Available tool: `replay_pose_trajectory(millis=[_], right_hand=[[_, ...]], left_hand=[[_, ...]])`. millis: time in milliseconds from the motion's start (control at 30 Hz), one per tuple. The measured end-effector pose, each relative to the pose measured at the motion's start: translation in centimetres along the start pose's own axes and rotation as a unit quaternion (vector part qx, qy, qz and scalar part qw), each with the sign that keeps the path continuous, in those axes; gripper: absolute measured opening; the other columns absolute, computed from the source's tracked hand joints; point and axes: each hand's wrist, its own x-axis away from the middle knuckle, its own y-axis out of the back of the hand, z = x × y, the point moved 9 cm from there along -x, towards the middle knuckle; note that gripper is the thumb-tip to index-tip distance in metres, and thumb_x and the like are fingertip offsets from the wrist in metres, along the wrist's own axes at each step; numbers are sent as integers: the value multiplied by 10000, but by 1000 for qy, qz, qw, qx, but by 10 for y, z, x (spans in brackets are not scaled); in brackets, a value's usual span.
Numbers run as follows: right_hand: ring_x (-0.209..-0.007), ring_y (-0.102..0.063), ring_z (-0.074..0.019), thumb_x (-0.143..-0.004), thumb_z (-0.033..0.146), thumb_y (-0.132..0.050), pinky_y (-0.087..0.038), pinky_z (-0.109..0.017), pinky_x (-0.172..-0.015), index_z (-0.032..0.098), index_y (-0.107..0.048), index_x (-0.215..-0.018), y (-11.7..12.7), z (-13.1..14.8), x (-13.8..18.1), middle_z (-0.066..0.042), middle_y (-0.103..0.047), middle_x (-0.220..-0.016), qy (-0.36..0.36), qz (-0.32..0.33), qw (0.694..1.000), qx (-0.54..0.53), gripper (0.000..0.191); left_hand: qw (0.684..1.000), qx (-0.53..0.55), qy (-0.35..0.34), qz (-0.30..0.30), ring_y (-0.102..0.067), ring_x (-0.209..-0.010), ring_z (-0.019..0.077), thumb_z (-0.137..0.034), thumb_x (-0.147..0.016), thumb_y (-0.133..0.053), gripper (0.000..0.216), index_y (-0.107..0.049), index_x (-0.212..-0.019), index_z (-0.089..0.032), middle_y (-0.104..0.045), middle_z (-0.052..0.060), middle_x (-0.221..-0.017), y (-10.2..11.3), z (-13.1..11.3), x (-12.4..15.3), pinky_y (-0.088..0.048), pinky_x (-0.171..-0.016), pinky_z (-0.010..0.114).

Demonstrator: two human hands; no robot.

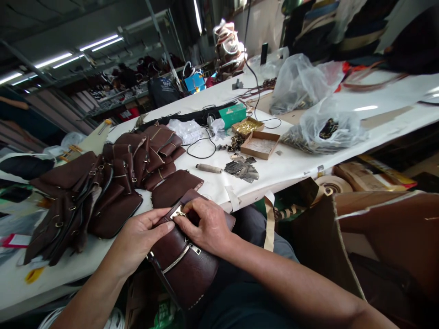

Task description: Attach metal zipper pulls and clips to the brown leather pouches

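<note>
A dark brown leather bag (192, 278) with a metal zipper (178, 259) rests on my lap against the table edge. My left hand (140, 235) pinches the bag's upper flap, thumb on top, beside a small gold metal clasp (177, 212). From the other side, my right hand (207, 224) has its thumb and fingertips closed on this clasp. The fingers partly cover the clasp, so how it sits on the leather is hard to see.
Brown leather bags (116, 178) are heaped at the left. Beyond my hands lie metal plates (242, 168), a wrapped rod (209, 168), a cardboard tray (259, 145) and a box of gold fittings (247, 127). Plastic bags (322, 128) stand farther right; a large carton (380, 205) is beside me.
</note>
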Motion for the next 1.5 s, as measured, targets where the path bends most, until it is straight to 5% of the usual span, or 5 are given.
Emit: replay_pose_trajectory(millis=[500,867,1067,1200,1500], right_hand=[[-923,-718,-231,-958,396,-767,-585,-352,-835,260,-732,-1058,-5,20,-8,-40,-747,-995,-79,34,964,-253,172],[-868,-708,-235,-868,326,-775,-587,-363,-800,256,-693,-1063,-39,4,27,-30,-736,-967,-180,73,916,-351,223],[-798,-614,-186,-715,238,-772,-509,-306,-767,213,-685,-921,-25,-42,45,16,-662,-834,-277,-25,866,-415,225],[-766,-597,-168,-740,272,-761,-490,-287,-744,199,-724,-950,-17,-87,65,17,-678,-836,-353,-77,818,-448,225],[-679,-587,-144,-719,398,-880,-474,-259,-648,198,-632,-947,-8,-159,104,27,-668,-782,-454,-184,740,-461,392]], left_hand=[[916,-268,-256,-155,-684,-1331,290,-173,-915,-632,527,-702,-1431,-258,-721,99,-1435,-9,-81,66,-543,-1200,485],[948,-253,-181,-67,-385,-1597,340,-114,-859,-675,1137,-15,-1756,-343,-253,100,-1799,-49,16,87,-509,-1233,503],[805,-487,-338,13,-644,-1399,390,-325,-842,-802,1044,-264,-1737,-299,-542,135,-1642,-77,-34,97,-581,-1152,499],[715,-565,-405,76,-698,-1283,417,-459,-849,-817,697,-662,-1483,-213,-788,164,-1302,-113,-52,70,-283,-1326,637],[759,-546,-351,60,-650,-1238,383,-540,-734,-908,720,-716,-1323,-173,-752,150,-1258,-135,6,-24,-346,-1261,631]])
